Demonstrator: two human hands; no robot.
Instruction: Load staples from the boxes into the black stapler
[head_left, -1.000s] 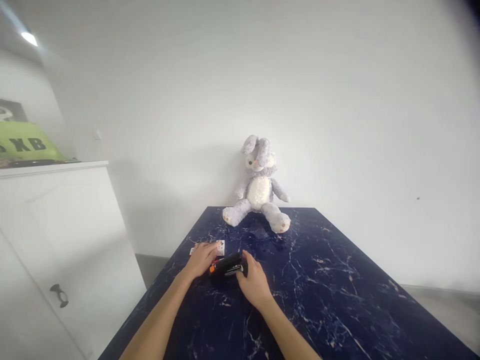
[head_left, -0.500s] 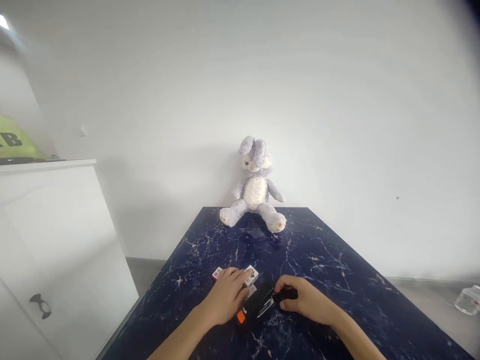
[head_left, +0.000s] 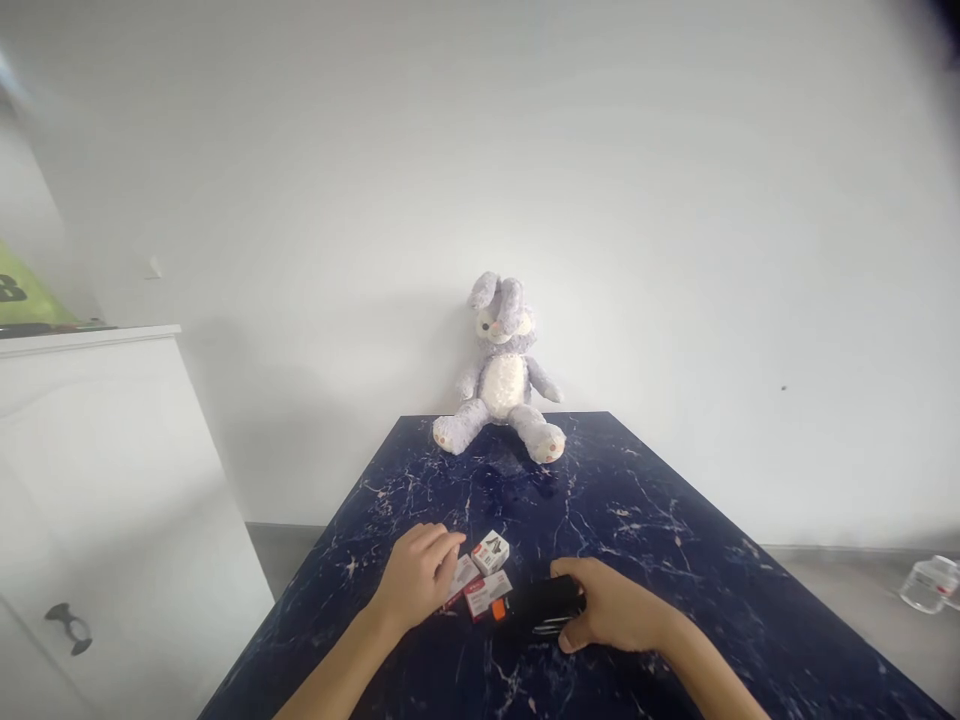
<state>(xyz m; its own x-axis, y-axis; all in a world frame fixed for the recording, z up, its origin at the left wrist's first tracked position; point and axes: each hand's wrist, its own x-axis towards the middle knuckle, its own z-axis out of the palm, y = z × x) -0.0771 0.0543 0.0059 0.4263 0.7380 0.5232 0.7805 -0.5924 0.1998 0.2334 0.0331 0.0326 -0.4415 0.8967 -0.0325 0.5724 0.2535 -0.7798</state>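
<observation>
Right hand (head_left: 611, 605) grips a black stapler (head_left: 541, 603) beside small boxes

The right hand closes around one end of the stapler, fingers over the far side and thumb along the near side. The stapler lies just left of that hand; whether its underside rests on the table (head_left: 660, 510) or is lifted, I cannot tell.

A sideways push from this grip could drive the stapler's free end into the nearest red-and-white box (head_left: 486, 592) and scatter the group. Because only one end is held, the other could also dip or swing.

The stapler's long axis runs roughly left to right across the table, its orange tip pointing away from the right hand, toward the left hand (head_left: 418, 572). That tip overlaps the box's corner in view; contact is unclear.

The left hand is loosely curled, its palm hidden, so I cannot tell whether it holds anything. Just right of its thumb are a second red-and-white box (head_left: 463, 574) and a white box (head_left: 491, 551). Well beyond both hands sits a plush rabbit (head_left: 504, 385).
</observation>
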